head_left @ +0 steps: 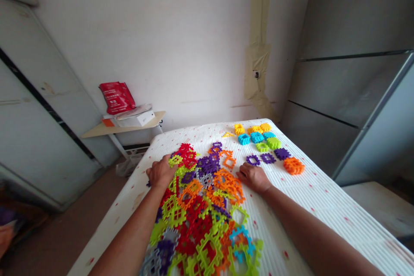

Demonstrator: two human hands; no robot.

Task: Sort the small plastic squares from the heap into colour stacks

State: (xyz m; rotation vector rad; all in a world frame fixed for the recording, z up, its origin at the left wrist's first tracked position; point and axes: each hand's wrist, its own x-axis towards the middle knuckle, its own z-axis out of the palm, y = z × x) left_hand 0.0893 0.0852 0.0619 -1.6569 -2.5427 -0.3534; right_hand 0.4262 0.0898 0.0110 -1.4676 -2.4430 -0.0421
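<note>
A large heap of plastic interlocking square pieces (194, 217) in red, lime, orange, purple, grey and blue spreads over the table. My left hand (161, 172) rests at the heap's left edge, fingers curled, its thumb side against a lime piece (175, 160). A bit of dark purple shows under its outer side. To the right of the heap, my right hand (255, 177) is closed low over the cloth, between the orange pieces (230, 184) and a purple square frame (252, 160). Whatever either set of fingers holds is hidden.
Sorted stacks stand at the table's far right: yellow (239, 129), blue (244, 139), lime (274, 142), purple (282, 153) and orange (293, 166). A white spotted cloth (310, 224) covers the table. Behind are a side table (97, 130) with a red bag (116, 98) and a grey cabinet (323, 129).
</note>
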